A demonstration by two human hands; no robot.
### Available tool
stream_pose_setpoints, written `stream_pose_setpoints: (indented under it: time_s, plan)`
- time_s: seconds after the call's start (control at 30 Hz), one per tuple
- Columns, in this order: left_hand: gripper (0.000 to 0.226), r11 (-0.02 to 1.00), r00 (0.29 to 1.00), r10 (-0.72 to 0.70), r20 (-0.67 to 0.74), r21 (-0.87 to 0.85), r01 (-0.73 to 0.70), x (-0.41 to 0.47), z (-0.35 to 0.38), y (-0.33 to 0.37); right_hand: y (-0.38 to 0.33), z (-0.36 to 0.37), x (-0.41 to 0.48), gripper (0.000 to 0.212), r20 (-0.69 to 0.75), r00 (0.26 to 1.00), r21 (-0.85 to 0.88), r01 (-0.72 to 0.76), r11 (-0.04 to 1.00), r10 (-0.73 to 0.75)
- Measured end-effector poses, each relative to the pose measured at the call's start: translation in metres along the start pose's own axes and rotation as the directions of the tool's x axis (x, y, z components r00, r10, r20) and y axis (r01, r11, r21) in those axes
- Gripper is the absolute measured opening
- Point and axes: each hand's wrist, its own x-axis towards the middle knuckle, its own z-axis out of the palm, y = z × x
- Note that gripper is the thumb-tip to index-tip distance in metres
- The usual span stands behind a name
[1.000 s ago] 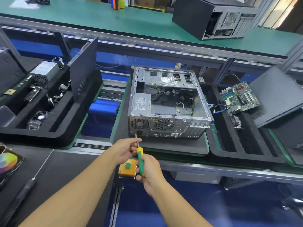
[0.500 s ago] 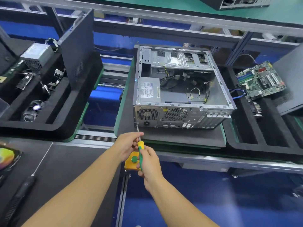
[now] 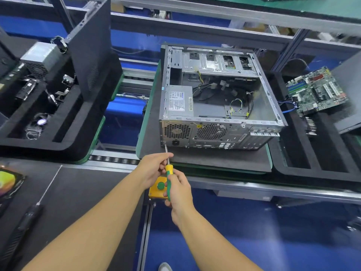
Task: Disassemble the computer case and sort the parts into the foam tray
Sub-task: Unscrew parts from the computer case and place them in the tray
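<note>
From the head camera, the computer case (image 3: 205,133) lay on its side on a dark pad (image 3: 214,160), open face up and rear panel toward you. A power supply (image 3: 180,101) sat in its near-left corner, with loose cables (image 3: 236,103) beside it in the bare bay.

Your right grip (image 3: 178,190) was clamped round the green-and-yellow handle of a screwdriver (image 3: 168,170), fingers curled about it. Your left grip (image 3: 154,169) pinched the metal shaft just above the handle. The tip met the rear panel at its lower left corner, just beside the power socket (image 3: 175,142) (whether it sat in a screw head was too small to tell).

Under your hands a yellow box with a green button (image 3: 159,189) was fixed to the rail.

Right of the case stood a foam tray (image 3: 293,153), with a motherboard (image 3: 316,92) and a blue cable (image 3: 289,108) in its far end. On the left, a second foam tray (image 3: 64,141) held a side panel (image 3: 91,49) on edge, another power supply (image 3: 41,55) and a small fan (image 3: 40,122).

A black screwdriver (image 3: 25,222) lay on the dark surface (image 3: 78,192) at your left.
</note>
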Motion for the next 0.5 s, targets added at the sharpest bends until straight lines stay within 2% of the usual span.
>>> stream_pose_setpoints:
  time_s: [0.17, 0.5]
  plan:
    - [0.016, 0.999, 1.000, 0.005, -0.020, -0.042, -0.006, 0.0042, -0.0023, 0.0001, -0.0023, 0.0019, 0.0030, 0.018, 0.015, 1.000, 0.008, 0.002, 1.000, -0.002]
    - [0.017, 1.000, 1.000, -0.001, 0.030, -0.001, 0.001, 0.0030, -0.0054, -0.0004, 0.0019, 0.0028, 0.0038, 0.018, 0.008, 1.000, 0.034, -0.023, 0.999, 0.022]
